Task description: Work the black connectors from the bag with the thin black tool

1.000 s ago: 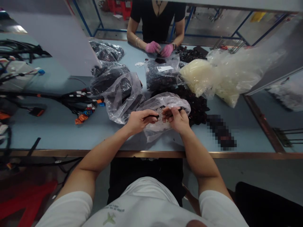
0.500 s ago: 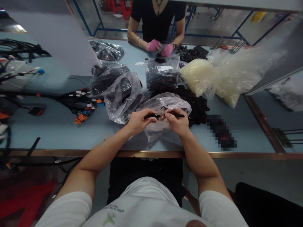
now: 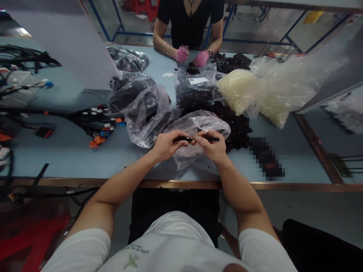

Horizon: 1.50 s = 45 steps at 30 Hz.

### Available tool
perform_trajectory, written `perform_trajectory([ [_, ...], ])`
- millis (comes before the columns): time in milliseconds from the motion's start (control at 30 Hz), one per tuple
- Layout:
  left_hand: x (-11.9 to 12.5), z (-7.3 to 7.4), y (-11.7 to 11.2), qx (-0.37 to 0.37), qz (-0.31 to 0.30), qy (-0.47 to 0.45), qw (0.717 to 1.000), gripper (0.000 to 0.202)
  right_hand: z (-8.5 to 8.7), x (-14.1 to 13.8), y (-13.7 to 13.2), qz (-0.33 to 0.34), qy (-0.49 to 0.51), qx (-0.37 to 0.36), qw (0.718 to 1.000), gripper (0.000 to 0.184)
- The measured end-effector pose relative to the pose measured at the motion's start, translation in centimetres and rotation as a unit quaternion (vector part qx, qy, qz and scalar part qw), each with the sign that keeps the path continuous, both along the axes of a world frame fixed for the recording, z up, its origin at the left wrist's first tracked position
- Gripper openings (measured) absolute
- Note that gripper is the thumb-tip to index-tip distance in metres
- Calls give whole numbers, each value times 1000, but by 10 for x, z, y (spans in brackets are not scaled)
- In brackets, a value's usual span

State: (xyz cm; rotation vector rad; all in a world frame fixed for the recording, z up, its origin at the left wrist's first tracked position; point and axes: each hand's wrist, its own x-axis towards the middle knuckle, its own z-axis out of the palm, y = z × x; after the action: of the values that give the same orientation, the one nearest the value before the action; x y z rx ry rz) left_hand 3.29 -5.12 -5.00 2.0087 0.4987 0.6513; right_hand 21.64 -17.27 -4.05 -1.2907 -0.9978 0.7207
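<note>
My left hand (image 3: 167,144) pinches a small black part (image 3: 184,139) at its fingertips. My right hand (image 3: 211,146) is closed round a thin black tool (image 3: 210,139) that lies level and points left into that part. Both hands hover above a clear plastic bag (image 3: 198,124) of small pieces near the front of the blue table (image 3: 70,155). A heap of loose black connectors (image 3: 236,126) lies just right of the bag.
Several clear bags of black parts (image 3: 147,109) stand beyond my hands, and bags of white parts (image 3: 241,88) sit to the right. A wire harness (image 3: 93,124) with coloured plugs lies at left. Across the table a person's pink-gloved hands (image 3: 193,56) work. A grey panel (image 3: 65,45) stands at back left.
My hands came together: the tool in my right hand swung level and its tip now meets the black part in my left. The person opposite shifted their gloved hands slightly.
</note>
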Motion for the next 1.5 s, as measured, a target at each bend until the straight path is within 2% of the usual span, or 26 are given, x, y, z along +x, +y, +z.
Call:
perform_trajectory([
  [167, 0, 2, -2, -2, -2, 3, 1000, 35, -1, -1, 1, 5, 5, -10, 1000, 27],
  [433, -1, 4, -4, 62, -2, 19, 998, 24, -5, -3, -2, 11, -43, 20, 999, 26],
  [600, -1, 5, -3, 32, 0, 10, 999, 26, -7, -1, -2, 4, -29, 61, 998, 24],
  [967, 0, 4, -2, 17, -10, 9, 1000, 30, -4, -3, -3, 10, -29, 39, 999, 32],
  [1300, 0, 4, -5, 59, -3, 10, 998, 30, -6, 0, -2, 33, -53, 51, 997, 28],
  [1500, 0, 6, -5, 18, -2, 1, 1000, 35, -5, -1, -2, 23, -35, 59, 997, 31],
])
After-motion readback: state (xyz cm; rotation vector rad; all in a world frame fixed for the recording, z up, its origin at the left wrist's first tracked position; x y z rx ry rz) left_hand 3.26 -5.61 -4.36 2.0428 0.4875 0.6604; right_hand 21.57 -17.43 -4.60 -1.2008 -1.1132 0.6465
